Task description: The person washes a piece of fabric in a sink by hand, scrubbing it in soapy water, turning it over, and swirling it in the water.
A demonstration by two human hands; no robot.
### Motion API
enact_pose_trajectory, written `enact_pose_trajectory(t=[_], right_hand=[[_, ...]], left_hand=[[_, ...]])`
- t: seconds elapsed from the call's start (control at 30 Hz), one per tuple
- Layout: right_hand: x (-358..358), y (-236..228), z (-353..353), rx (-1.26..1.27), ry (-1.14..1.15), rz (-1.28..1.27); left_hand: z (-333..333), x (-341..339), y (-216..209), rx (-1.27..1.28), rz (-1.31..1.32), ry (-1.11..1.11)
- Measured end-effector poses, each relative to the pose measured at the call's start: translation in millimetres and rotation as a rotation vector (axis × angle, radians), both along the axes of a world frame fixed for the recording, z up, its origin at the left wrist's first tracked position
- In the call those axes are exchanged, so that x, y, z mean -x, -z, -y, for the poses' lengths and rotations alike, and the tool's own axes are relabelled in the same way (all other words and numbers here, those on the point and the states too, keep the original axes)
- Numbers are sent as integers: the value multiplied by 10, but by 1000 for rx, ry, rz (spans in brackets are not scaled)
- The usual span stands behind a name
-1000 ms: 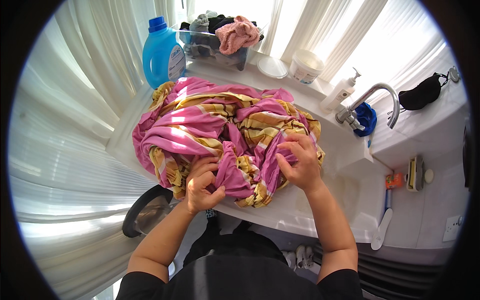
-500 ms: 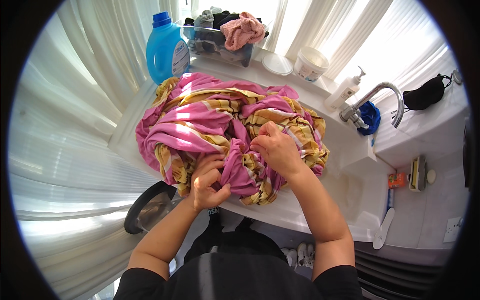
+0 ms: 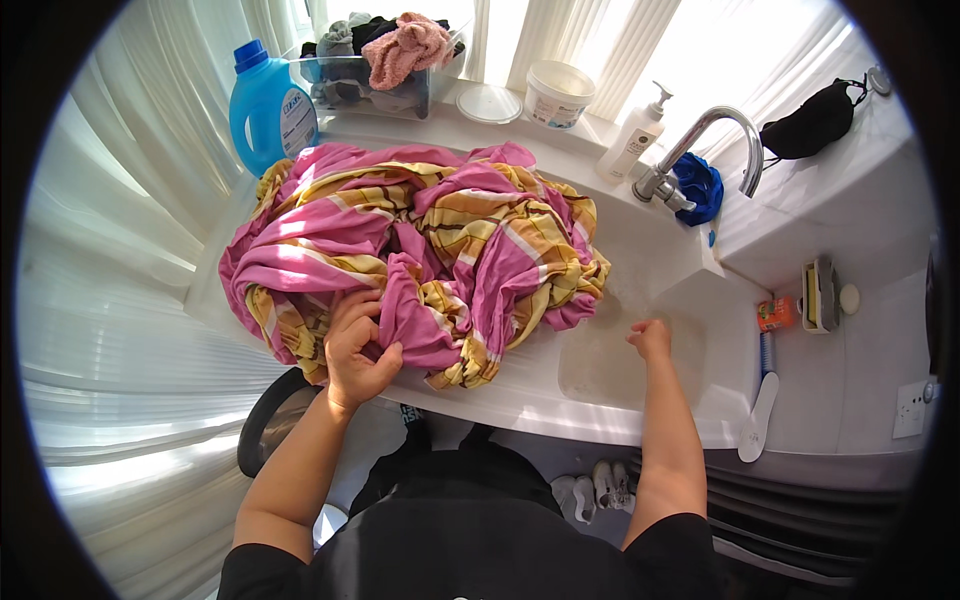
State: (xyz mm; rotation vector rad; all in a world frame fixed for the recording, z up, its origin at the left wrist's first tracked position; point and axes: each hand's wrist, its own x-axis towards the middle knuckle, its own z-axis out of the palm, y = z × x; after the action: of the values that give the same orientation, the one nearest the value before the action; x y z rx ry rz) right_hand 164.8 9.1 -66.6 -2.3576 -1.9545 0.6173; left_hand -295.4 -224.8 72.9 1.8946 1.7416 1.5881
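A large bunched pink cloth [image 3: 340, 215] with yellow plaid bands lies heaped on the left part of the white sink. My left hand [image 3: 355, 350] rests at its front edge, fingers lying against the folds and the thumb apart. To the right, my right hand [image 3: 652, 338] is off the cloth, above the basin [image 3: 720, 400], which has cloudy water at its bottom. Its fingers are curled in, with nothing visible in them.
A blue detergent bottle [image 3: 268, 112] and a clear bin [image 3: 365, 88] of dark clothes stand behind the cloth. Farther right are a white tub [image 3: 558, 95], a pump bottle [image 3: 634, 138], a chrome faucet [image 3: 712, 118] and a blue cloth [image 3: 698, 188]. A white-handled brush [image 3: 760, 415] lies at the right rim.
My right hand has left the cloth and moved right, over the basin. My left hand stays at the cloth's front edge. The view has shifted to the right.
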Motion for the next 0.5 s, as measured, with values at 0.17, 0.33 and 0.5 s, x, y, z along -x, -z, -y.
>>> enact_pose_trajectory(t=[0.17, 0.33, 0.5], right_hand=[[-288, 33, -77, 177, -21, 236], [-441, 73, -129, 214, 20, 406], [-223, 7, 12, 312, -159, 671]], left_hand=[[14, -14, -21, 24, 0, -4], [-40, -68, -99, 54, 105, -10], [-310, -148, -230, 36, 139, -145]])
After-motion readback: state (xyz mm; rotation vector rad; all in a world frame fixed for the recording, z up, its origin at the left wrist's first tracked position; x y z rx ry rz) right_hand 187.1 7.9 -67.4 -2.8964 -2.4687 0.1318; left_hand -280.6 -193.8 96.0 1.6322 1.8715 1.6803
